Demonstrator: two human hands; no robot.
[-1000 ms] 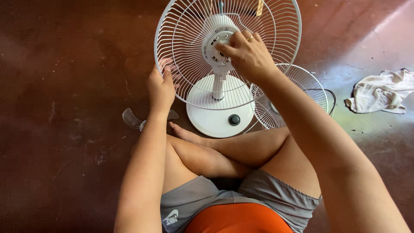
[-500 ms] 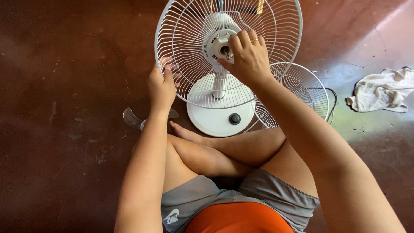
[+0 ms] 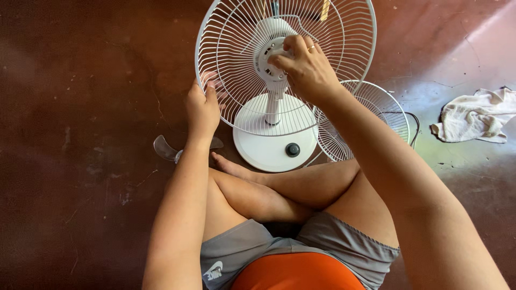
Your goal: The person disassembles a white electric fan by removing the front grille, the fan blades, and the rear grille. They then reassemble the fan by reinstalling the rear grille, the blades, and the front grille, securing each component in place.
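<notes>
A white desk fan (image 3: 274, 107) is seen standing upright on the dark red floor (image 3: 80, 107), directly in front of the crossed legs of the seated person. All places below are given relative to this fan.

The rear wire guard (image 3: 236, 48) is mounted on the fan. Its left rim is gripped by the left hand (image 3: 202, 110), the fingers (image 3: 207, 86) curled through the wires. At the motor hub (image 3: 271, 51), in the guard's centre, the right hand (image 3: 306, 70) is placed; its fingers are drawn together, pinching the hub's front part. A ring is worn on one finger.

A black knob (image 3: 292, 150) is set on the round base. A second wire guard (image 3: 371, 121) is leaned just right of the base. A clear blade (image 3: 166, 149) is lying on the floor left of the base. A crumpled white cloth (image 3: 475, 115) is lying well to the right.

No packages, labels or containers are noted.
</notes>
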